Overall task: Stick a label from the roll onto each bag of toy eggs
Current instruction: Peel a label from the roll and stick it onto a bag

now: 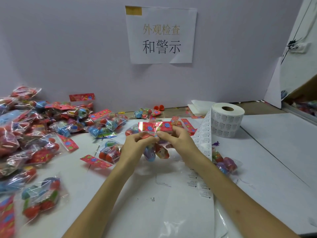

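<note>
Left hand [137, 143] and right hand [175, 140] both have a pinching grip on the bag of toy eggs [155, 152], held up just over the middle of the table [265, 160]. Can't tell if a label's under those fingertips. I'd guess it creases on that crinkly film, or the right wrist drags the loose strip [204, 140] off the label roll [226, 121].
</note>
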`<action>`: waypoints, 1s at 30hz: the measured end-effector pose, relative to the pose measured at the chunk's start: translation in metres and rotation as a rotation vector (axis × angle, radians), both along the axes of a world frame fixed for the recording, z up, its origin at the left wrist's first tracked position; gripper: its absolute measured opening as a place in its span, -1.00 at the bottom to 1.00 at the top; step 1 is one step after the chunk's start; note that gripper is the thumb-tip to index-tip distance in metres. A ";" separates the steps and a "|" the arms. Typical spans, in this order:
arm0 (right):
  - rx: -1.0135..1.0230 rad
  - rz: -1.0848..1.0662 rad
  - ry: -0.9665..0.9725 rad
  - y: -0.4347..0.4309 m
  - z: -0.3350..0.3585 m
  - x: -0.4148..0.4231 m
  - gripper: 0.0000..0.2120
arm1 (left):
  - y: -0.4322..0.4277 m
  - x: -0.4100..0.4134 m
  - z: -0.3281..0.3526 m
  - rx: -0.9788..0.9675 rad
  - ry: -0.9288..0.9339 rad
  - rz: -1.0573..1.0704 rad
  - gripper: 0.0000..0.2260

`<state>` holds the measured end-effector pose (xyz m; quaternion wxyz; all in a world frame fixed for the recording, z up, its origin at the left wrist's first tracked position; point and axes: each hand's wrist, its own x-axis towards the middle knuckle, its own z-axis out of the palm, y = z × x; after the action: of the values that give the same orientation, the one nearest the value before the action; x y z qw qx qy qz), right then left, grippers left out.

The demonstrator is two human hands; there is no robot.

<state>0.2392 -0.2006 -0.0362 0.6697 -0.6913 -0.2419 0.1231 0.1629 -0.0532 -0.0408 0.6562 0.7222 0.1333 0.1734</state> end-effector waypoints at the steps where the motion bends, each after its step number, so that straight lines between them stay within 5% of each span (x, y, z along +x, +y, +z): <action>1: -0.009 -0.009 -0.010 0.001 -0.001 0.000 -0.89 | -0.001 0.001 -0.001 0.000 0.005 0.008 -0.95; 7: -0.001 -0.022 -0.012 -0.002 0.000 0.003 -0.93 | -0.004 0.001 -0.001 0.066 0.022 -0.008 -0.95; 12: -0.010 -0.073 -0.057 -0.007 0.000 0.009 -0.97 | -0.011 0.001 0.001 -0.007 0.055 -0.049 -0.74; 18: -0.037 -0.081 -0.141 -0.001 -0.005 0.007 -0.93 | -0.002 0.001 0.003 -0.172 0.067 0.002 -0.87; 24: -0.058 0.031 -0.008 -0.005 0.001 0.007 -0.76 | 0.003 0.000 0.002 -0.218 0.045 0.009 -0.86; 30: -0.127 0.072 0.011 -0.007 0.001 0.005 -0.83 | 0.003 0.000 0.002 -0.245 0.006 0.040 -0.88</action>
<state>0.2444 -0.2074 -0.0354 0.6210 -0.7224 -0.2546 0.1662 0.1633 -0.0500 -0.0387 0.7356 0.6341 0.1699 0.1670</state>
